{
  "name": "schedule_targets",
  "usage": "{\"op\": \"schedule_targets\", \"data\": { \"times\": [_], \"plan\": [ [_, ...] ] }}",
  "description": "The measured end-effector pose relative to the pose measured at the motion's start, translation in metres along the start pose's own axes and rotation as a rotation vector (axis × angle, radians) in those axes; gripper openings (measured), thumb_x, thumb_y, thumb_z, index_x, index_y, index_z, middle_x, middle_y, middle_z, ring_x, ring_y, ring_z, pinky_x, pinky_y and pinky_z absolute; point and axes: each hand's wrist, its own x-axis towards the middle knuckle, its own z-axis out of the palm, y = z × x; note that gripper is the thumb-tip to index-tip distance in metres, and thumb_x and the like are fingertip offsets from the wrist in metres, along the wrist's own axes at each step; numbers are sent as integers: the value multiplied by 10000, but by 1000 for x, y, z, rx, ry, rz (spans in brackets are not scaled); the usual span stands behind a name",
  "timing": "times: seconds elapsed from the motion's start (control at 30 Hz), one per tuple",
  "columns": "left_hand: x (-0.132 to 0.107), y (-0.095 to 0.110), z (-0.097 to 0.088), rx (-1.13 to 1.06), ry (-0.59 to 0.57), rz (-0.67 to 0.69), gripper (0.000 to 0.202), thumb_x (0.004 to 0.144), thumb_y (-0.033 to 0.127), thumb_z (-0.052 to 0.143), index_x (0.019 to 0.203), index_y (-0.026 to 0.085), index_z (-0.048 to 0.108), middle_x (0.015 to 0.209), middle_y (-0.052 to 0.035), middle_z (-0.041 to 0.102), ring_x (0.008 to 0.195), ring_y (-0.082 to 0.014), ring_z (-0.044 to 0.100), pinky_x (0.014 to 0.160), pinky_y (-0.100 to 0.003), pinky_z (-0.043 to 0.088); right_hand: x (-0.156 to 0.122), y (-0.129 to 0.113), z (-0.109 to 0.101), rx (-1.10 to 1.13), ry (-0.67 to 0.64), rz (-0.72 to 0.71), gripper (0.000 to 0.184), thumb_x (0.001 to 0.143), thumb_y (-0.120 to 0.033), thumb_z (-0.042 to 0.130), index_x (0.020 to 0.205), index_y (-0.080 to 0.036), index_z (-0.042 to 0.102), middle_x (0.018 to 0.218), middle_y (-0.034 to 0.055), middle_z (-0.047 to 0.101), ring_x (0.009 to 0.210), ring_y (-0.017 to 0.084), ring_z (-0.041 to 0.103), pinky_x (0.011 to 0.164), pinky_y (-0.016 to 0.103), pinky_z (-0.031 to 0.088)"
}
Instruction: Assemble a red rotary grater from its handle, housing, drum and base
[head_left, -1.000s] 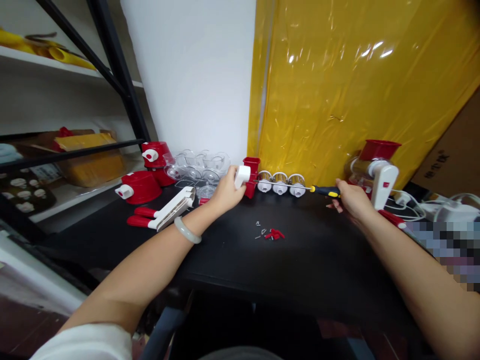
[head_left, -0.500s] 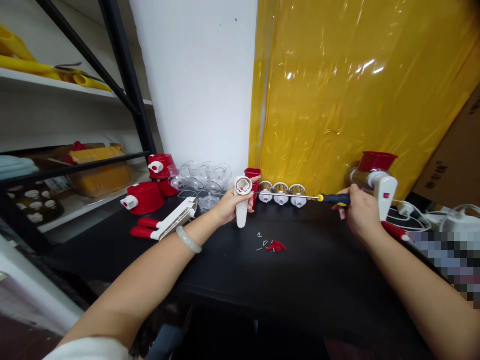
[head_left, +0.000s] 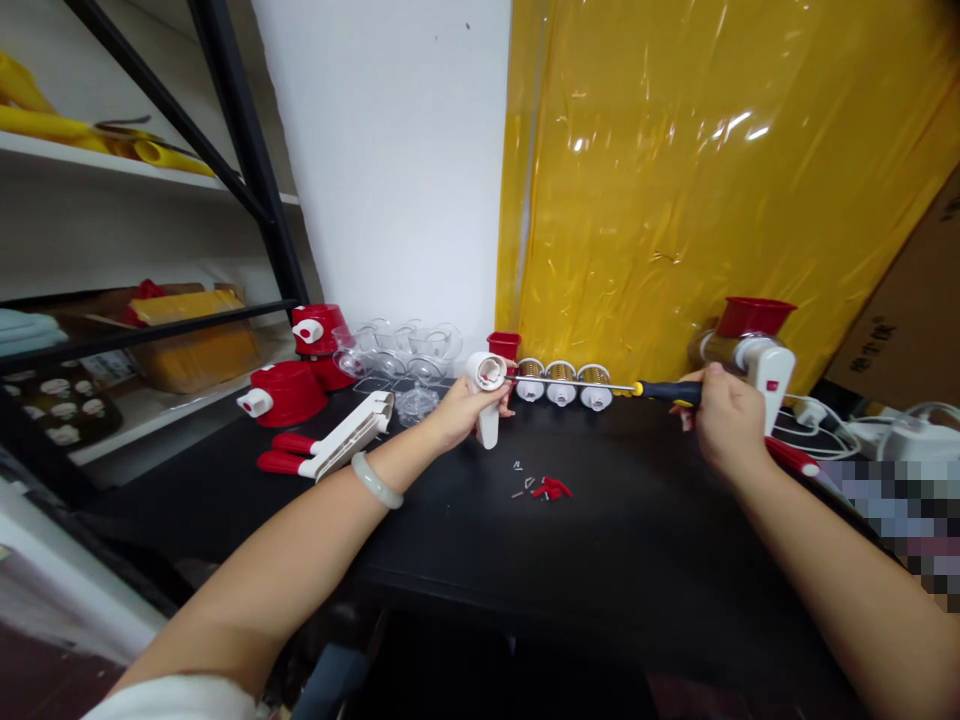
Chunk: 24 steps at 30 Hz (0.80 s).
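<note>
1. The screwdriver (head_left: 638,389) is held nearly level, long axis crosswise, tip pointed left at a white part (head_left: 487,430); contact cannot be told.
2. Its handle is gripped in the closed right hand (head_left: 726,415); the white part, narrow end down, is clasped by the curled left hand (head_left: 457,413).
3. Both are held above the bench (head_left: 637,545); red pieces (head_left: 553,488) are heaped below, three drums (head_left: 561,396) lined up behind the shaft.
</note>
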Motion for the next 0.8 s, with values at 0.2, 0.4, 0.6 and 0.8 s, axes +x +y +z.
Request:
{"op": "schedule_targets", "data": {
  "times": [0.2, 0.4, 0.6, 0.8],
  "plan": [
    [2, -6, 0, 51, 68, 37, 316, 706, 339, 753, 866, 155, 551, 572, 54, 532, 548, -89, 541, 607, -245, 499, -1, 0, 0, -16, 19, -17, 523, 849, -651, 445, 693, -179, 608, 412, -9, 503, 329, 124, 438, 324, 250, 346],
    [1, -8, 0, 69, 47, 9, 280, 727, 342, 733, 779, 154, 532, 562, 51, 520, 550, -87, 530, 634, -266, 525, -2, -3, 0, -39, 17, -24, 522, 860, -645, 430, 685, -182, 596, 433, -3, 518, 333, 120, 439, 333, 250, 343],
    [-1, -3, 4, 16, -7, -6, 283, 703, 327, 751, 771, 153, 538, 597, 43, 530, 576, -95, 541, 699, -307, 536, -4, -3, 1, -10, 18, -4, 489, 859, -644, 432, 691, -214, 596, 445, 4, 517, 344, 137, 443, 339, 276, 354],
    [0, -4, 3, 28, -13, 31, 347, 686, 311, 762, 908, 160, 543, 619, 49, 549, 578, -104, 554, 709, -316, 520, -4, -5, 1, 27, -4, -25, 504, 865, -639, 429, 695, -194, 593, 452, -1, 521, 338, 123, 436, 339, 265, 339]
  ]
}}
